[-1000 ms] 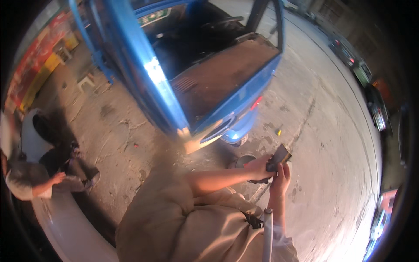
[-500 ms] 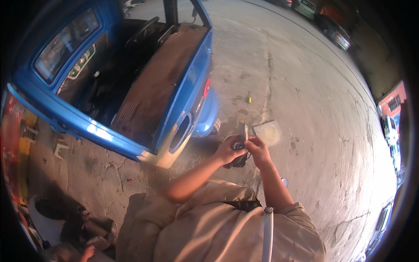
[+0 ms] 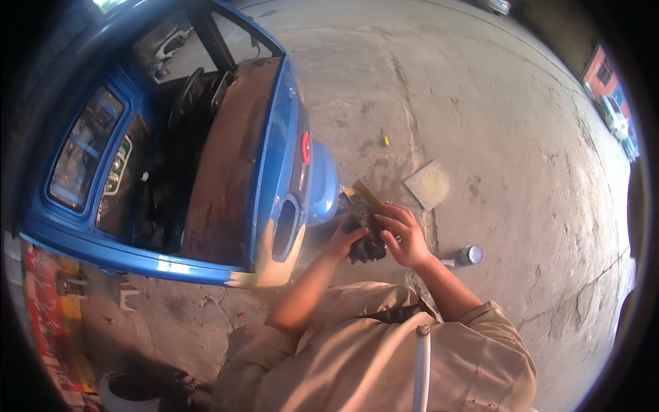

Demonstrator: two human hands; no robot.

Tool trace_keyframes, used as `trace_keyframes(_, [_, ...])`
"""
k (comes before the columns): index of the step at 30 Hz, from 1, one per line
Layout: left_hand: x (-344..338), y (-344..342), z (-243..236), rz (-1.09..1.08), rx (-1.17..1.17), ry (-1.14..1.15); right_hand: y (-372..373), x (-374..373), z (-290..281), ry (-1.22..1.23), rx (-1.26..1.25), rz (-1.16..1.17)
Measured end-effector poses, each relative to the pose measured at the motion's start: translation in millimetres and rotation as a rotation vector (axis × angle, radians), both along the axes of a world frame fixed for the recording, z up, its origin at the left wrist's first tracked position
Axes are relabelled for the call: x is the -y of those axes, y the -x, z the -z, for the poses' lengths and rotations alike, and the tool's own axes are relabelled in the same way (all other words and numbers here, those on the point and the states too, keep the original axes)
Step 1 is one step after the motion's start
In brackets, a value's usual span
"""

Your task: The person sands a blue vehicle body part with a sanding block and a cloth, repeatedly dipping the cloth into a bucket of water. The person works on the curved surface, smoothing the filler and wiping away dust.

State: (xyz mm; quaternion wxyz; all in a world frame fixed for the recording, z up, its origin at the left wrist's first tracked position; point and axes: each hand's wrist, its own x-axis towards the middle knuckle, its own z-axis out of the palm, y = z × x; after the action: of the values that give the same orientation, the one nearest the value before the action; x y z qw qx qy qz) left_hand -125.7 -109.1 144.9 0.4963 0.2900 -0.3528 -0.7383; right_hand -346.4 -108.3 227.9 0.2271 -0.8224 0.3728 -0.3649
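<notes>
We find both hands, left hand [image 3: 345,237] and right hand [image 3: 405,237], closed together on a flat blade with dark rag [image 3: 364,226]; a loose grip risks dropping it onto the concrete floor [image 3: 494,123]; the blue car panel [image 3: 278,158] beside could be scratched.

Both hands [image 3: 384,237] drawn nearer the body, blue vehicle [image 3: 274,172] now closer, dark sanding block [image 3: 364,226] tilted flatter

- A red and yellow banner [image 3: 51,309] with printed marks is seen at the lower left edge, lying along the ground beside the blue vehicle.
- A small cylindrical can [image 3: 471,255] with a dark top and pale side is seen lying on the concrete, just right of the person's right forearm.
- No screens are seen.
</notes>
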Motion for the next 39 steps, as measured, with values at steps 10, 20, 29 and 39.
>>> trace_keyframes(10, [-5.0, -2.7, 10.2, 0.189, -0.170, -0.129, 2.0, -15.9, -5.6, 0.081, -0.206, -0.003])
trace_keyframes(20, [-14.3, -2.2, -10.9, 0.173, 0.143, -0.052, 5.6, -17.0, -11.9, 0.084, -0.321, 0.010])
trace_keyframes(29, [2.7, 14.0, -43.3, 0.245, 0.486, 0.127, -2.3, -14.4, -6.4, -0.382, 0.099, 0.260])
trace_keyframes(39, [2.3, 6.2, 13.6, 0.290, 0.797, 0.182, -8.5, -20.1, 8.0, -0.792, 0.073, 0.288])
